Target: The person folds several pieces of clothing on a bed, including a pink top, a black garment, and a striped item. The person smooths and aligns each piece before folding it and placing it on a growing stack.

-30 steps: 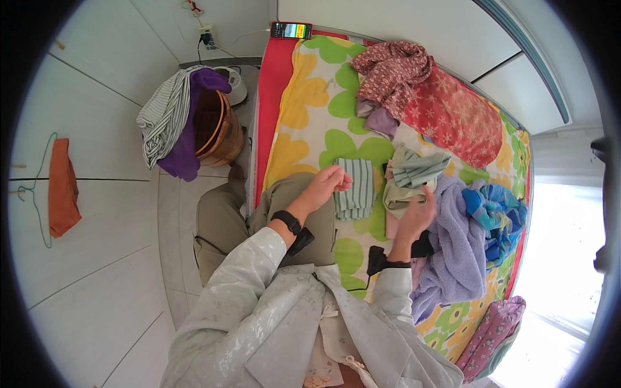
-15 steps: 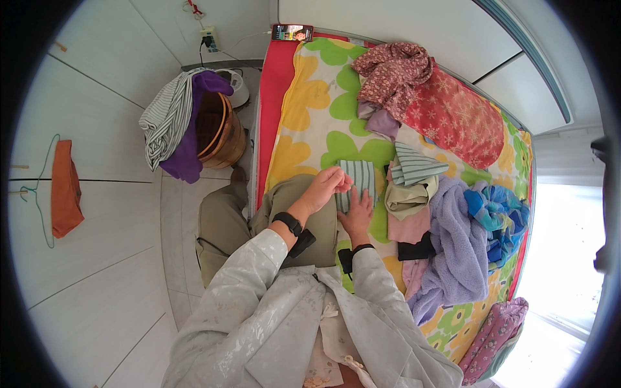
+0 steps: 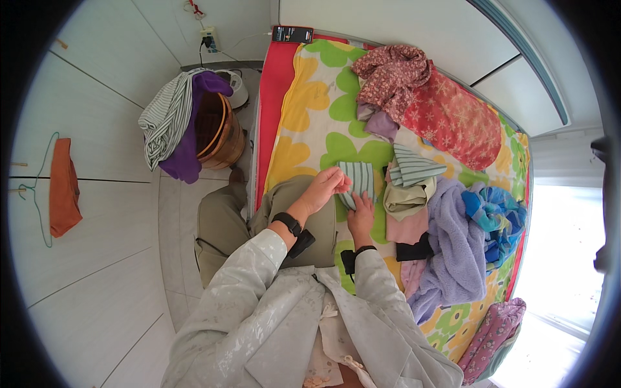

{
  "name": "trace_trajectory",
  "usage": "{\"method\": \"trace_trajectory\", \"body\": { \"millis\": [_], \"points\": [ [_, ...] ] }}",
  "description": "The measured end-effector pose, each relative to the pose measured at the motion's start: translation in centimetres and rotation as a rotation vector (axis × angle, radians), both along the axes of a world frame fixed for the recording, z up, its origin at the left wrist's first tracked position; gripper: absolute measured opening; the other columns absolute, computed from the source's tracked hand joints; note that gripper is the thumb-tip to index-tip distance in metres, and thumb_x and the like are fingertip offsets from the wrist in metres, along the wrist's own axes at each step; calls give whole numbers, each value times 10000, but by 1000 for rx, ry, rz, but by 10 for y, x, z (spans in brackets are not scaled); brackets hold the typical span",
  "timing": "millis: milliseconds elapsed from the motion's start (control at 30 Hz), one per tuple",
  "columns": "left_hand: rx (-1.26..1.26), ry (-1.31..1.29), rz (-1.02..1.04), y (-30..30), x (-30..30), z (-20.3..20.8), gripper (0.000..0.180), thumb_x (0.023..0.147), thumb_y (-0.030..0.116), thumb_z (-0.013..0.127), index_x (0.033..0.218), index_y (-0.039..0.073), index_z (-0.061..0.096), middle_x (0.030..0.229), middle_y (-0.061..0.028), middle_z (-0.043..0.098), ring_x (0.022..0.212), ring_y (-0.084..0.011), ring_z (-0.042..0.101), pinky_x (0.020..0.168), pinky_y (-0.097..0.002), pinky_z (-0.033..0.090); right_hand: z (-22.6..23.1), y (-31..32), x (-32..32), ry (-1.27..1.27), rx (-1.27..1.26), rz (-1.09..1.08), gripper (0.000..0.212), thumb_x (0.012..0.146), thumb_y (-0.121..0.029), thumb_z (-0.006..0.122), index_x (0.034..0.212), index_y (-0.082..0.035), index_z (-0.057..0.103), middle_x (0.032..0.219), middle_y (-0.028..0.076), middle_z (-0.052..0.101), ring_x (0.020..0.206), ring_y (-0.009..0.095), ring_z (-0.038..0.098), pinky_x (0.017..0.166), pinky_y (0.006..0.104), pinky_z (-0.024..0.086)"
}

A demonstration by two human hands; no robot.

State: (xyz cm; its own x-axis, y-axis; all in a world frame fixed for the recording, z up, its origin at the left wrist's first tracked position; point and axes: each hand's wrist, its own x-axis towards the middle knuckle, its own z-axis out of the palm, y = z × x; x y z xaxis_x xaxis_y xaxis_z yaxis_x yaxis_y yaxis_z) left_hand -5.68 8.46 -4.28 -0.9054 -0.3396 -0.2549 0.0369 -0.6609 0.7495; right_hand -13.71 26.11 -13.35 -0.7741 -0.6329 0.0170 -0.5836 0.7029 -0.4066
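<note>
A green-and-white striped cloth (image 3: 357,173) lies flat on the flowered sheet beside my right leg. Over its left edge is my left hand (image 3: 321,192), its fingers curled closed; whatever they may hold is hidden. My right hand (image 3: 361,218) is at the cloth's near edge, thumb drawn in toward the fingers, pinching the fabric, which bends up a little there. Just to the right sits a pile with a folded striped piece (image 3: 416,167) on top of a pale green garment (image 3: 409,197), and a pink one (image 3: 407,226) lies under these.
Fluffy lavender fabric (image 3: 456,242) and a blue checked cloth (image 3: 501,216) lie farther right. Red snowflake fabric (image 3: 456,123) and a dark floral garment (image 3: 393,74) are at the back. A wooden bucket (image 3: 223,139) with clothes over its rim stands left. A phone (image 3: 292,34) rests at the bed's far edge.
My right hand has drawn slightly back and right, its spread fingers and thumb coming closer together at the cloth's near edge. My left hand stays put. The phone's picture has gone darker.
</note>
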Motion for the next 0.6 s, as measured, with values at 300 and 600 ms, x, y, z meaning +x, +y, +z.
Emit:
{"method": "trace_trajectory", "body": {
  "millis": [300, 600],
  "points": [
    [-154, -73, -24, 0, 1, 3, 272, 989, 262, 424, 795, 77, 467, 759, 13, 515, 632, -84, 427, 613, -243, 404, 15, -4, -5, -91, -149, 100, 367, 695, -134, 674, 1060, -134, 635, 1150, 162, 577, 1102, 363, 499, 926, 464, 396],
    [-1127, -256, 259, -81, 12, 8, 156, 913, 168, 494, 856, 23, 495, 726, -157, 539, 689, -348, 522, 613, -407, 416, 15, -43, -33, 65, -189, 33, 446, 757, -166, 659, 1184, -84, 557, 1257, 248, 458, 1132, 415, 430, 952, 494, 348]
  ]
}}
